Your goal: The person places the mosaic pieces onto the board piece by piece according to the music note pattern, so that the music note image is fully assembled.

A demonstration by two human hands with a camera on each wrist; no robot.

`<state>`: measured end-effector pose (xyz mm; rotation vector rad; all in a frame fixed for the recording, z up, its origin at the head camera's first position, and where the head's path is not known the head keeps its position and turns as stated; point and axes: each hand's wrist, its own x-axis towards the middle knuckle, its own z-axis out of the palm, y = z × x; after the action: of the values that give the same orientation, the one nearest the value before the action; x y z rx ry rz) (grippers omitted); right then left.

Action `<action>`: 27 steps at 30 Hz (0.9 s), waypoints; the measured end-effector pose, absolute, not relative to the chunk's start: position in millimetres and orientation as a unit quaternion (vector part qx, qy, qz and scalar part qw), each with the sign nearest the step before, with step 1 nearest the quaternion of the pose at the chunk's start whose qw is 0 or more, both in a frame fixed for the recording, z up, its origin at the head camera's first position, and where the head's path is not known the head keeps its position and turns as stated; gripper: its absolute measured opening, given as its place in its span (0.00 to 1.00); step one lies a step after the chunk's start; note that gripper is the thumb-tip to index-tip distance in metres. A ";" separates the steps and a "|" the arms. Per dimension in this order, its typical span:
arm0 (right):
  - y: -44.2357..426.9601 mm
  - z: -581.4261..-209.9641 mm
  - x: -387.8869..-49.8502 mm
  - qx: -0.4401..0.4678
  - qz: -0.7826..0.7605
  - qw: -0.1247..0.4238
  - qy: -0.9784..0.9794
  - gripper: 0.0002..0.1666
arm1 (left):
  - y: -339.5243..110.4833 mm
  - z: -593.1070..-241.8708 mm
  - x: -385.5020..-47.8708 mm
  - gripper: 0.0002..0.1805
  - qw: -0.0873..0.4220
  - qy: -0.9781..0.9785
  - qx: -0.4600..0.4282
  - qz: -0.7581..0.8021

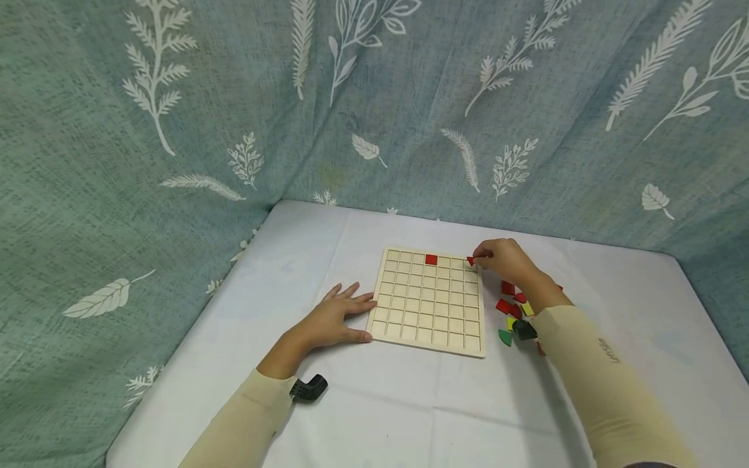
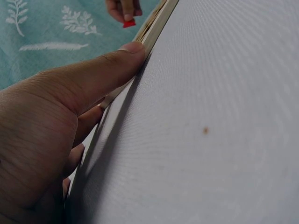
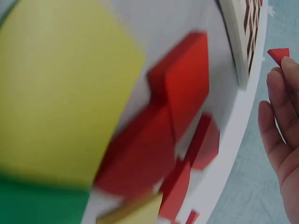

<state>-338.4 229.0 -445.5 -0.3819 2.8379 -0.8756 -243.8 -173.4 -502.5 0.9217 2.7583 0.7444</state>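
Observation:
A pale wooden board (image 1: 409, 300) with a grid of square recesses lies on the white cloth. My left hand (image 1: 335, 318) rests at its left side, fingers spread and straight; in the left wrist view the thumb (image 2: 112, 65) touches the board's edge. Over the far right corner, my right hand (image 1: 508, 259) pinches a small red piece (image 1: 471, 260) between thumb and fingertips. That red piece (image 3: 280, 53) looks triangular in the right wrist view, though the fingers cover part of it. One red square tile (image 1: 431, 260) sits in the board's far row.
Loose pieces lie right of the board, partly hidden by my right forearm: red tiles (image 1: 508, 288), a yellow piece (image 1: 528, 309), a green rounded-edge piece (image 1: 505, 337) and others. A patterned blue-green curtain (image 1: 374, 117) stands behind the table. Each wrist carries a black camera (image 1: 310, 389).

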 end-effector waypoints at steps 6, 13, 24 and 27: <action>214.0 -449.6 -344.0 -0.131 -0.305 0.079 0.940 0.08 | -173.2 -502.7 -245.0 0.46 0.072 0.918 0.304 0.245; 195.7 -450.9 -347.6 -0.131 -0.319 0.088 0.934 0.14 | -172.9 -504.7 -246.4 0.47 0.066 0.917 0.308 0.245; 182.0 -462.3 -349.5 -0.135 -0.296 0.090 0.941 0.16 | -172.2 -506.6 -244.6 0.48 0.064 0.919 0.305 0.243; 180.7 -464.9 -347.5 -0.138 -0.295 0.087 0.941 0.15 | -173.6 -506.8 -244.3 0.48 0.067 0.918 0.303 0.247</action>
<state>-347.5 180.7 -464.9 -0.4125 2.8035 -0.8790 -244.3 -173.6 -506.8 0.9130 2.7665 0.7430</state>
